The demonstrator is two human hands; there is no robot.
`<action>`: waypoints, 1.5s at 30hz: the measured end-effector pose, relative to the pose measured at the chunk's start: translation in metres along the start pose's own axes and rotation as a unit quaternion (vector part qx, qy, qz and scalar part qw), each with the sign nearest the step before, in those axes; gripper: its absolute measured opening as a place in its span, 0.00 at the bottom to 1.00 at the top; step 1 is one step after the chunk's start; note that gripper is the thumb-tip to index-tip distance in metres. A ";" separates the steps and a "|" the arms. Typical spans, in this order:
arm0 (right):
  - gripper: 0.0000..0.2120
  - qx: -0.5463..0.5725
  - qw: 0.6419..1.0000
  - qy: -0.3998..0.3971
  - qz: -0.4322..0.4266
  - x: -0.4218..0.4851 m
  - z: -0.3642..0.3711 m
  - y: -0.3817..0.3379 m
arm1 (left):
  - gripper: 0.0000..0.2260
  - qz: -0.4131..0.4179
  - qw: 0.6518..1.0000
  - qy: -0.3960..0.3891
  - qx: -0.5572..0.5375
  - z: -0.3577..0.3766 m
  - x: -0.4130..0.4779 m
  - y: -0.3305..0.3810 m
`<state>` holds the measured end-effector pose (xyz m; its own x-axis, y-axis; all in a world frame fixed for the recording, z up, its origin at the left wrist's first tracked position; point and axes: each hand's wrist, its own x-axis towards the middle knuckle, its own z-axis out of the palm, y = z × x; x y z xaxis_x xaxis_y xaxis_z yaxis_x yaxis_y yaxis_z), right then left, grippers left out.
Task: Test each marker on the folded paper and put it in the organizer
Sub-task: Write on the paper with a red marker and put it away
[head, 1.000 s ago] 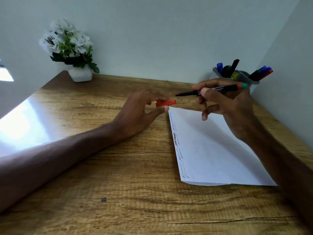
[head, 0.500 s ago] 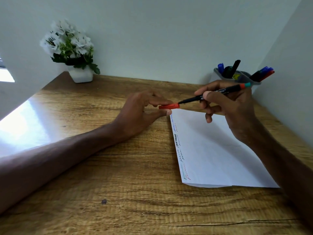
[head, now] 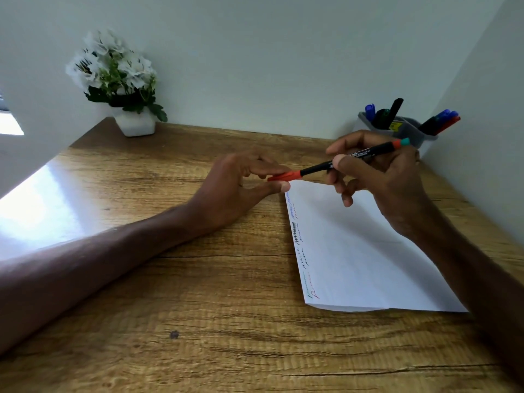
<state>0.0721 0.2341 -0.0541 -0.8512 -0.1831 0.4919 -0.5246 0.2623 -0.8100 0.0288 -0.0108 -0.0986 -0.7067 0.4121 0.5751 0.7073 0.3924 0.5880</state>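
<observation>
Right grip [head: 380, 177]: pinched round black marker [head: 360, 152], above folded paper [head: 368, 251]. Left grip [head: 235, 188]: pinching red cap [head: 283, 176] at marker's tip. Scribbles [head: 297, 236] along paper edge; several markers [head: 394, 109] in organizer [head: 411, 130]; this one not yet stowed.

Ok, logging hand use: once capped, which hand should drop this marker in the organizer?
Right. The right hand holds the marker by its barrel, close in front of the organizer at the back right; the left hand only pinches the red cap.
</observation>
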 end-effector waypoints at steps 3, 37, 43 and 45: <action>0.03 0.007 1.000 -0.009 -0.002 0.001 -0.003 -0.001 | 0.16 -0.007 1.000 0.021 -0.010 -0.001 -0.002 0.004; 0.04 -0.262 0.956 -0.044 -0.125 0.001 0.004 0.023 | 0.08 0.064 0.998 0.003 0.027 0.000 -0.006 0.006; 0.10 -0.391 0.905 -0.001 -0.167 0.003 0.004 0.018 | 0.12 0.041 0.996 0.053 0.066 0.003 -0.006 0.010; 0.11 -0.408 0.893 -0.020 -0.188 0.004 0.009 0.018 | 0.12 0.043 0.995 0.048 0.074 0.002 -0.006 0.013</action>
<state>0.0598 0.2296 -0.0695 -0.6195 -0.4325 0.6552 -0.6263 0.7754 -0.0804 0.0430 -0.0064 -0.0957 -0.6370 0.3719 0.6752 0.7546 0.4797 0.4477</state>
